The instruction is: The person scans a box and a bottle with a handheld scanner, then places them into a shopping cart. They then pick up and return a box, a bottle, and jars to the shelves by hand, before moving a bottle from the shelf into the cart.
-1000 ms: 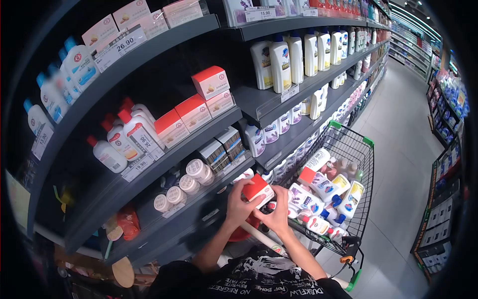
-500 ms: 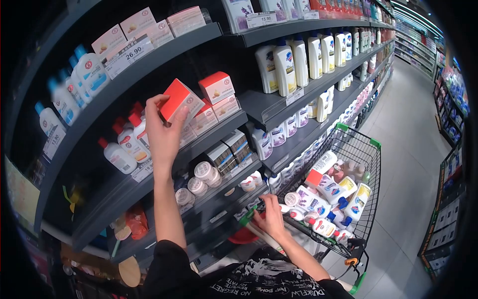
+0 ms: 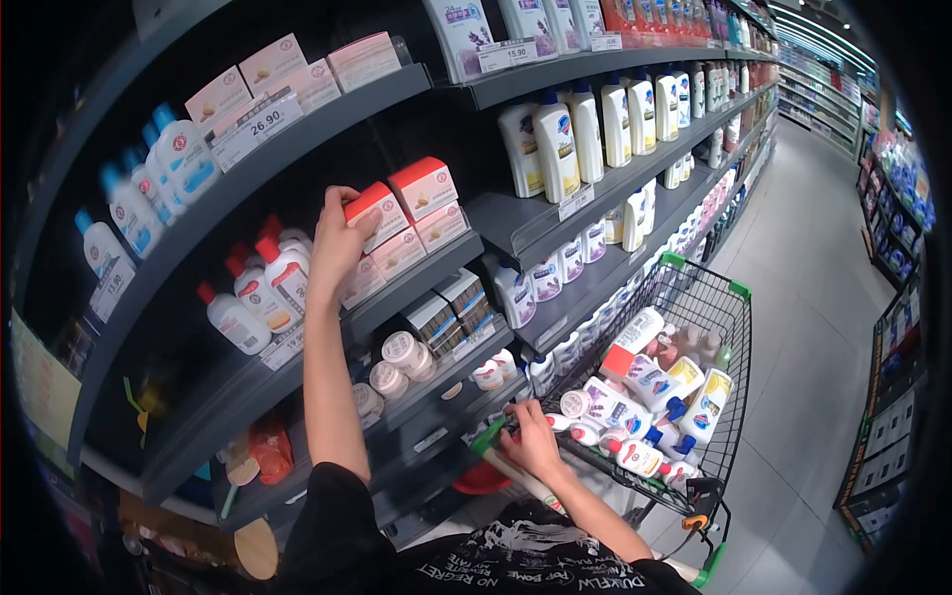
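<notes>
My left hand (image 3: 342,240) is closed on a small box (image 3: 379,215) with a red top and pale pink sides, set on top of similar boxes on the shelf. Beside it stands a stacked red-topped box (image 3: 424,186); below are more pink boxes (image 3: 399,252). White bottles with red caps (image 3: 260,293) stand to the left of this hand. Lower down, my right hand (image 3: 534,442) is wrapped round the handle (image 3: 516,468) of a shopping cart (image 3: 739,397). Bottles (image 3: 706,405), a round jar (image 3: 575,404) and a red-and-white box (image 3: 619,362) lie in the cart.
Dark shelves (image 3: 555,223) run along the left with rows of bottles. Round jars (image 3: 402,349) sit on the lower shelf, and pink boxes (image 3: 273,69) on the upper one. An aisle floor (image 3: 793,258) stretches to the right, with another display rack (image 3: 883,387) beyond.
My left hand has lowered the box from a tilted position in the air onto the boxes on the shelf. My right hand stays on the cart handle.
</notes>
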`<state>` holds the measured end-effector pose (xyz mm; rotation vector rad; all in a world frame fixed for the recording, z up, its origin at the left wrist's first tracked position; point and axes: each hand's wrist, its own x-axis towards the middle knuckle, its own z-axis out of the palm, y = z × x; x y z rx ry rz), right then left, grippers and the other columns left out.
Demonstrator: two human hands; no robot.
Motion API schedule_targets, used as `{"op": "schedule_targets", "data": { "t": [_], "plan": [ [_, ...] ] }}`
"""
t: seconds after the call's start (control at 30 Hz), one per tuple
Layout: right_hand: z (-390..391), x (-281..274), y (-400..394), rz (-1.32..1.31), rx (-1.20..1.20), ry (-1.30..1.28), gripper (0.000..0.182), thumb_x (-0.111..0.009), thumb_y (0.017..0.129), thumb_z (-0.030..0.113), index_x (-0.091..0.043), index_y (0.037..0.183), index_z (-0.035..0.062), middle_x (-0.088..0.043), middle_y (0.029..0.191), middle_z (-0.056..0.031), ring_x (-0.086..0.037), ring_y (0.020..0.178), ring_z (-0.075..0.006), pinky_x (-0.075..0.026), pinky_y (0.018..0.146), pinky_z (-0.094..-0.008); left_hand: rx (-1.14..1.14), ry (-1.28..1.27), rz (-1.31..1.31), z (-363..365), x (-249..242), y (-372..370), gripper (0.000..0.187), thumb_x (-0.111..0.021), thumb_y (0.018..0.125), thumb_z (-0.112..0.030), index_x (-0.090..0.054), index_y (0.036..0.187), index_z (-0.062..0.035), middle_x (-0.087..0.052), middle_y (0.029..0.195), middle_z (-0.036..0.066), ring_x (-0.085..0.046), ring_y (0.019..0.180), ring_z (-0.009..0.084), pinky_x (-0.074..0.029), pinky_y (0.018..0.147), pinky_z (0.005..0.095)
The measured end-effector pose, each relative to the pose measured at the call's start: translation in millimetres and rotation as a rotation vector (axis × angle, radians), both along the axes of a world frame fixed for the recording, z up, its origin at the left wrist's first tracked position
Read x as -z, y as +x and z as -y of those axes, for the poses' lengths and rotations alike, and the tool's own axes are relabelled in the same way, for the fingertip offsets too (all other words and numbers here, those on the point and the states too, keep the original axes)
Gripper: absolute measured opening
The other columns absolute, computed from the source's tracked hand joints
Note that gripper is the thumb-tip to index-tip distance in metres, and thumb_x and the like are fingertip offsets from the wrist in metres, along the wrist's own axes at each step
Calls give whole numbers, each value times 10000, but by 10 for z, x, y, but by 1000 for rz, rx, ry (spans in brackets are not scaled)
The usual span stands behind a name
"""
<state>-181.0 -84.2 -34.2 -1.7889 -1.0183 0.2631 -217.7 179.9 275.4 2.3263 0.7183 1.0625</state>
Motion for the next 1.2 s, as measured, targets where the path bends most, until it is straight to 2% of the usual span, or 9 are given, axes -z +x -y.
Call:
{"op": "schedule_targets", "data": {
  "t": [0.37,0.47,0.53,0.57,0.7,0.83,0.9,0.93,1.2],
  "plan": [
    [3,113,23,67,10,55,384,-690,760,85,-570,1115,1,-526,1090,-185,-574,1013,-389,-507,827,-436,-1,5,12,39,48,55,382,-662,859,-214,-519,1155,-19,-557,1166,208,-568,1084,322,-449,904,376],
    [17,96,-1,31,-9,44,383,-688,750,75,-575,1110,5,-530,1096,-186,-579,1007,-393,-509,828,-432,-86,136,-35,201,58,4,373,-659,867,-204,-533,1169,-25,-548,1213,215,-554,1122,338,-446,927,382],
    [35,29,50,-13,-13,33,381,-689,744,67,-578,1103,8,-532,1101,-186,-582,1002,-394,-509,830,-430,-287,598,214,450,175,-33,400,-676,879,-275,-565,1180,-36,-520,1265,193,-541,1163,261,-449,926,383],
    [49,-9,63,-46,1,54,378,-692,738,56,-581,1096,13,-535,1104,-185,-584,1003,-394,-511,832,-426,-279,599,285,646,226,-60,333,-681,874,-215,-577,1119,-15,-493,1290,194,-509,1213,278,-439,956,367],
    [78,-52,141,-188,69,105,370,-705,733,24,-590,1084,36,-543,1074,-171,-599,934,-338,-514,773,-399,174,318,494,1159,1305,15,155,-621,845,21,-578,994,14,-555,1189,184,-586,1073,285,-486,859,342],
    [266,-195,413,-204,187,94,319,-679,743,20,-596,1052,18,-543,1004,-158,-600,896,-302,-505,750,-379,420,-11,89,1770,2531,62,94,-615,799,65,-613,860,-6,-644,882,127,-657,824,292,-527,733,355],
    [372,-131,661,-220,284,98,318,-676,730,46,-602,1036,2,-575,988,-169,-613,865,-312,-505,761,-387,471,-150,-116,1883,3001,-109,108,-612,787,62,-625,855,-21,-647,874,118,-659,786,297,-529,682,353],
    [437,-98,814,-229,327,57,328,-679,722,60,-601,1033,-10,-592,989,-181,-621,860,-328,-505,774,-397,548,13,-180,1845,3099,-158,110,-613,784,48,-630,858,-32,-650,888,112,-660,749,291,-525,629,347],
    [548,882,2127,130,481,-439,604,-785,665,147,-507,1170,-32,-564,1126,-245,-582,1047,-399,-503,886,-457,396,-97,-140,1804,3248,-160,93,-606,780,37,-615,840,-33,-636,857,101,-643,641,261,-503,547,342]
  ]
}}
